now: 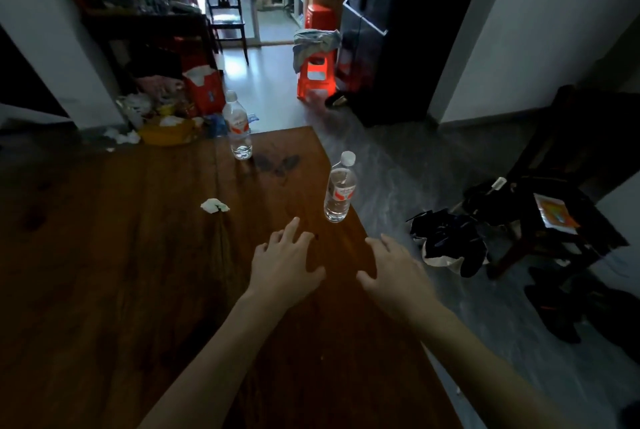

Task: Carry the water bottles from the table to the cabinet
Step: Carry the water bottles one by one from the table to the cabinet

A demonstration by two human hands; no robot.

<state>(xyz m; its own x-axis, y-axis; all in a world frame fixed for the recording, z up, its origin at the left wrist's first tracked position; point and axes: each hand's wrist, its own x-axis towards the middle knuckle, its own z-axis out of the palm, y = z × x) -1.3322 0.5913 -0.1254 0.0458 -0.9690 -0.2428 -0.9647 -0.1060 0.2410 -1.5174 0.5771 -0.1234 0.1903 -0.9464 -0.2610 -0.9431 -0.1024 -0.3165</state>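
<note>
Dim room, my wooden table [104, 255] filling the view. Nothing is carried yet, by my judgement: the far bottle [237, 127] stands at the table's far edge, the near bottle [340, 189] at its right edge. My left hand [284, 264] and right hand [394, 272] hover empty, fingers spread, short of the near bottle. Right of the table, the floor lies open.

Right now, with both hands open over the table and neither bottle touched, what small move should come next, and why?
Probably reach the right hand forward to the near bottle. It stands upright at the table edge, just ahead of the fingers, while the far bottle sits farther back. The left hand also holds nothing, so it could follow.
</note>
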